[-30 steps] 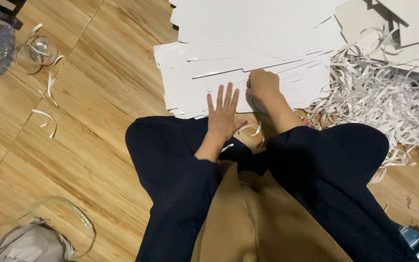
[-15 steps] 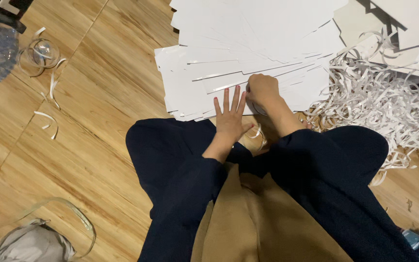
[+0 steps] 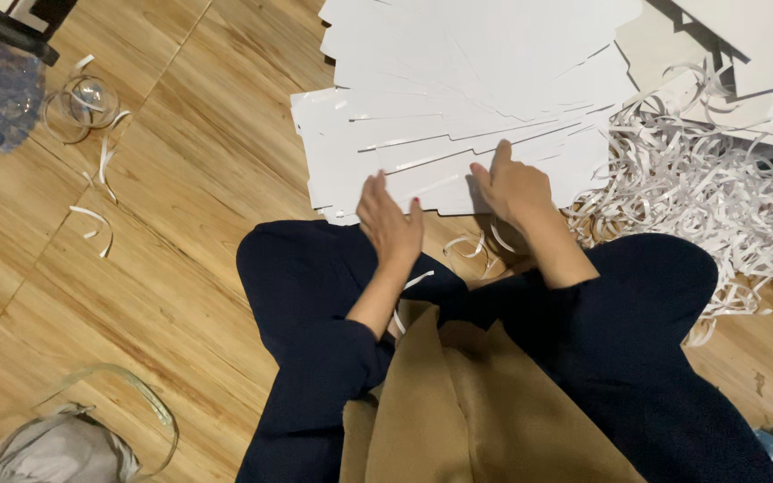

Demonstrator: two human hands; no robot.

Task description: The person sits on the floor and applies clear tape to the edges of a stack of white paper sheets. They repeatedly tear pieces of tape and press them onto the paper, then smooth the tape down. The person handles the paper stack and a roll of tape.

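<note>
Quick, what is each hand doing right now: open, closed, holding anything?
Left hand: open, fingers together, at the near edge of the white sheets, holding nothing.
Right hand: fingers curled, pressed on the sheets; a grip cannot be told.

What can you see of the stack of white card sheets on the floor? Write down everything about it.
The stack of white card sheets lies flat on the wooden floor, fanned unevenly so many long straight edges show. The sheets look like thin, stiff card, plain and unprinted. The right hand presses on the near edge; the left hand hovers at the near edge, contact unclear. A heap of shredded paper strips borders its right side.
</note>
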